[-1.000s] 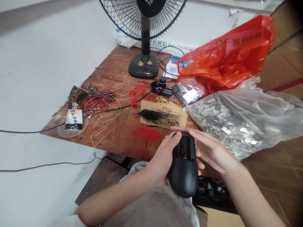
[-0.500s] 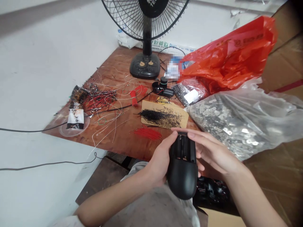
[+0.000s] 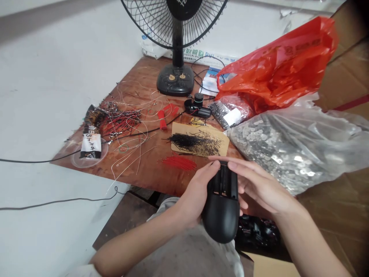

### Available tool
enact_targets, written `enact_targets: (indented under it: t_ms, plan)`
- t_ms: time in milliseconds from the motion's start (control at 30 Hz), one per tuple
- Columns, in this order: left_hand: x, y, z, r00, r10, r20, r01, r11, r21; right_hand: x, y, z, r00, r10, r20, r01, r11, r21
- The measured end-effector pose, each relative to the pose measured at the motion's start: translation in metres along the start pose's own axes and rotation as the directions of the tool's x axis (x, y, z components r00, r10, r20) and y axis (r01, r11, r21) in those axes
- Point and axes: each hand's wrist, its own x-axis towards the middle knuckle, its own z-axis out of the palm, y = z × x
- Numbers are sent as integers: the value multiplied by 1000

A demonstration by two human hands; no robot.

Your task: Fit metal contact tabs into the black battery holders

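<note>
A black rounded plastic housing (image 3: 220, 219) with an open battery compartment (image 3: 223, 181) is held between both hands in front of my body. My left hand (image 3: 196, 192) wraps its left side, with the thumb pressed on the top edge of the compartment. My right hand (image 3: 259, 181) grips from the right, its thumb at the top right corner and other fingers behind the housing. Small metal contacts show at the compartment's lower end. Just beyond the hands lie a bundle of red wires (image 3: 179, 162) and a heap of short black wires (image 3: 187, 141) on cardboard.
A black fan (image 3: 175, 80) stands at the back of the brown table (image 3: 147, 169). To the right are a clear bag of metal pieces (image 3: 276, 146) and a red plastic bag (image 3: 276, 69). Tangled red and black wires (image 3: 123, 121) lie left, near black cables.
My left thumb has slid slightly to the right along the housing's top edge. My right hand keeps nearly the same hold, and the view has shifted a little.
</note>
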Motion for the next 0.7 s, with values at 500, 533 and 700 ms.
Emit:
enact_targets:
  t_ms: [500,533,700]
  plan:
    - [3,7,2,995,-86,-40,89,994,58,0,-2,2,999,-14,-39,13,1000,-27]
    - [2,7,2,996,-86,-39,88,995,54,0,-2,2,999,-15,-39,14,1000,-27]
    - [1,5,1,995,-86,-47,89,994,60,-1,-2,2,999,-15,-34,14,1000,-14]
